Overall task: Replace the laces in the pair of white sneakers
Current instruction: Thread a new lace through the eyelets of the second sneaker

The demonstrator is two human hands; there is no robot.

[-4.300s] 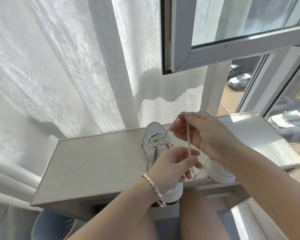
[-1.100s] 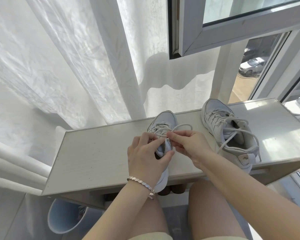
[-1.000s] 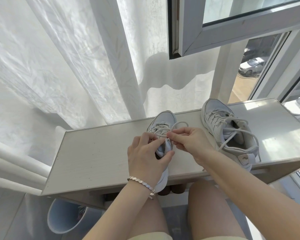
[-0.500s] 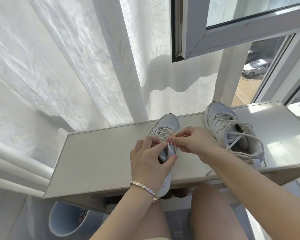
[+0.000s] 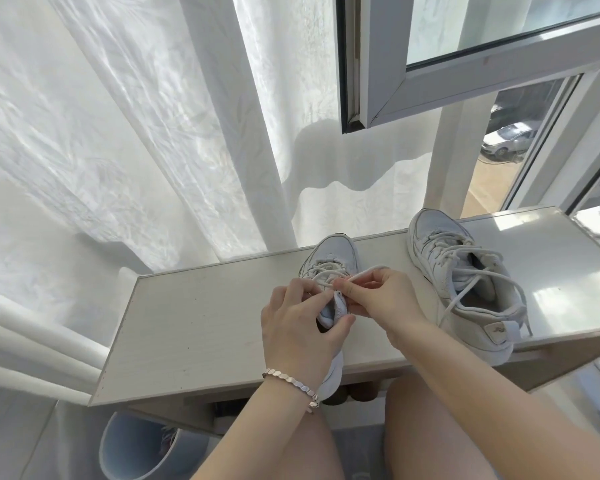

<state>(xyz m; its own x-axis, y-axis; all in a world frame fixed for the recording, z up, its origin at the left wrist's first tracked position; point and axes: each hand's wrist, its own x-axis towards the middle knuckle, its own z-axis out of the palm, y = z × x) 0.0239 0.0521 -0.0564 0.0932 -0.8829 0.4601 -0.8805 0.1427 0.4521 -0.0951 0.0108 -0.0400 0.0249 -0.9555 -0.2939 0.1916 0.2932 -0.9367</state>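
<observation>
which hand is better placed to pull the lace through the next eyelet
Right. The right hand pinches the lace over the centre sneaker, so it looks free to pull. The left hand grips that sneaker's upper, steadying it.

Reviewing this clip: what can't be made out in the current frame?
Head view only:
- Middle sneaker: heel and top eyelets, hidden under left hand and right hand.
- Lace: which eyelet it enters, covered by both hands.
- Bin: contents, cut off by the shelf and blurred.
- Other sneaker: heel logo, too small.
</observation>
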